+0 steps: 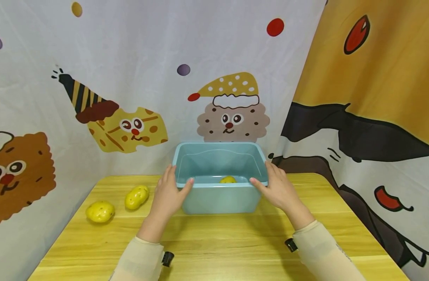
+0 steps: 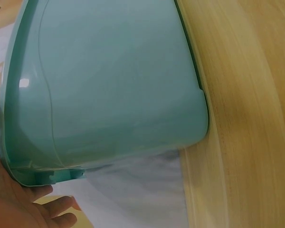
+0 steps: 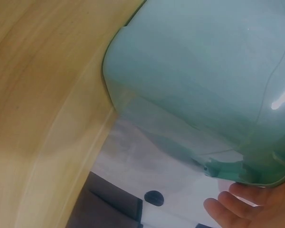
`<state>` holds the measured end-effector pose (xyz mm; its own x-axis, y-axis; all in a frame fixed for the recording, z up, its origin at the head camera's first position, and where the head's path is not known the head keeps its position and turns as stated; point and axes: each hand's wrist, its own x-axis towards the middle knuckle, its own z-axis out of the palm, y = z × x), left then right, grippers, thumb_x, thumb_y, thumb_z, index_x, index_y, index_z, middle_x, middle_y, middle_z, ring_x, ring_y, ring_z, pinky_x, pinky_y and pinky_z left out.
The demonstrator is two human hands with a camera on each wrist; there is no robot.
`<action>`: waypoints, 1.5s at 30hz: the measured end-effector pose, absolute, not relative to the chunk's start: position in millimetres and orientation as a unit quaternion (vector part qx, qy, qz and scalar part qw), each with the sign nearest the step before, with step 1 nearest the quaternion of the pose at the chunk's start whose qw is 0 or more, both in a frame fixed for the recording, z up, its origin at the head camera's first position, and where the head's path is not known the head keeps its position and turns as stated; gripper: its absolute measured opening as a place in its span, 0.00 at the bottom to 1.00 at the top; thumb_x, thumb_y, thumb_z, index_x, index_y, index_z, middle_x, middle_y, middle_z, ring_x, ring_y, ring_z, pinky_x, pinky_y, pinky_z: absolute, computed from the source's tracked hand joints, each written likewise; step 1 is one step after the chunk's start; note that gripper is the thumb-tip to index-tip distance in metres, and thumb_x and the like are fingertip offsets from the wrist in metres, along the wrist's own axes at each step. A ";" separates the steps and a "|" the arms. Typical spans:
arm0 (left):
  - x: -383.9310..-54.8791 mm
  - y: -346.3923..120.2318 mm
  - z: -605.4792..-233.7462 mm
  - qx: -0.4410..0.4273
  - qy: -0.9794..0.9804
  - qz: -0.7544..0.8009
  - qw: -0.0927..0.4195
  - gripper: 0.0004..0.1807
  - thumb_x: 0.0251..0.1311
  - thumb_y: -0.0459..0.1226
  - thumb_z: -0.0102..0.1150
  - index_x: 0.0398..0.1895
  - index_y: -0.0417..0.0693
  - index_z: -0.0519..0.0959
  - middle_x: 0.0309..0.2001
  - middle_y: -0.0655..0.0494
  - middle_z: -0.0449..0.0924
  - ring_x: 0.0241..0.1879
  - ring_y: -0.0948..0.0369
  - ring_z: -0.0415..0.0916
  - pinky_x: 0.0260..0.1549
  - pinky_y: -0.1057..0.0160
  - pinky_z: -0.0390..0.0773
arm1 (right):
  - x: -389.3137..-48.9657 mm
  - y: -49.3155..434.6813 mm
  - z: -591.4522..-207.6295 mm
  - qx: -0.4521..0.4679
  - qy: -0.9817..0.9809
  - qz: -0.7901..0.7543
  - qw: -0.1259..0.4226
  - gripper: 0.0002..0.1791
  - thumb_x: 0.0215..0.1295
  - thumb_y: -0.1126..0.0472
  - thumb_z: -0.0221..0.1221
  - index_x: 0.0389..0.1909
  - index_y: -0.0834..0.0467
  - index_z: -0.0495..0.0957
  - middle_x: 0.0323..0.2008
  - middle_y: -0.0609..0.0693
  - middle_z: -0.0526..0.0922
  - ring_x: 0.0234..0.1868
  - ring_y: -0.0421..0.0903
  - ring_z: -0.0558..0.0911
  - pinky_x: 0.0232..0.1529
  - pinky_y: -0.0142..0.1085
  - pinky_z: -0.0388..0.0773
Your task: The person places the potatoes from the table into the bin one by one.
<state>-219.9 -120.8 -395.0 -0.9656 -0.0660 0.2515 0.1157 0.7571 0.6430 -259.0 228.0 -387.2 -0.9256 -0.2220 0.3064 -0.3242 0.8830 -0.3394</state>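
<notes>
A light blue-green plastic storage bin (image 1: 221,200) stands near the back of the table, its top open. My left hand (image 1: 169,193) grips the bin's near left corner, thumb over the front rim and fingers along the side. At the near right corner, my right hand (image 1: 277,185) holds the rim in the same way. One yellow potato (image 1: 228,179) shows partly inside the bin, its lower part hidden by the front wall. In the left wrist view, fingers (image 2: 57,206) reach under the rim of the bin (image 2: 114,85). The right wrist view has fingertips (image 3: 223,209) just below the rim.
Two more yellow potatoes lie on the table left of the bin, one farther left (image 1: 100,212) and one closer to it (image 1: 137,197). The wooden table (image 1: 214,249) ends at a cloth backdrop (image 1: 144,50) printed with cartoon food, right behind the bin.
</notes>
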 end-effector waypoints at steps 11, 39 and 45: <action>-218.1 -120.2 -393.2 -0.014 -0.929 -0.348 0.130 0.51 0.67 0.64 0.49 0.78 0.36 0.51 0.79 0.38 0.44 0.73 0.36 0.50 0.68 0.32 0.52 | -259.0 227.8 -385.7 0.137 -0.965 0.187 0.126 0.55 0.68 0.27 0.47 0.77 0.68 0.50 0.74 0.67 0.57 0.71 0.68 0.60 0.65 0.65 0.61; -219.5 -121.7 -394.6 -0.009 -0.924 -0.359 0.131 0.51 0.65 0.64 0.52 0.77 0.36 0.53 0.79 0.40 0.46 0.73 0.38 0.50 0.67 0.33 0.54 | -260.0 226.5 -382.9 0.140 -0.967 0.180 0.116 0.54 0.69 0.28 0.47 0.76 0.69 0.51 0.74 0.67 0.56 0.71 0.69 0.59 0.67 0.64 0.59; -218.9 -121.5 -392.8 -0.006 -0.924 -0.360 0.131 0.51 0.65 0.64 0.52 0.77 0.37 0.53 0.78 0.40 0.47 0.73 0.38 0.50 0.67 0.33 0.54 | -259.6 224.8 -380.9 0.137 -0.968 0.182 0.107 0.55 0.68 0.27 0.46 0.76 0.69 0.51 0.75 0.67 0.55 0.72 0.68 0.58 0.67 0.64 0.60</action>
<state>-218.9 -121.5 -392.8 -0.9654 -0.0841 0.2467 0.1051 0.7404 0.6639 -259.6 224.8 -380.9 -0.9393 -0.2264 0.2577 -0.3045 0.8962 -0.3226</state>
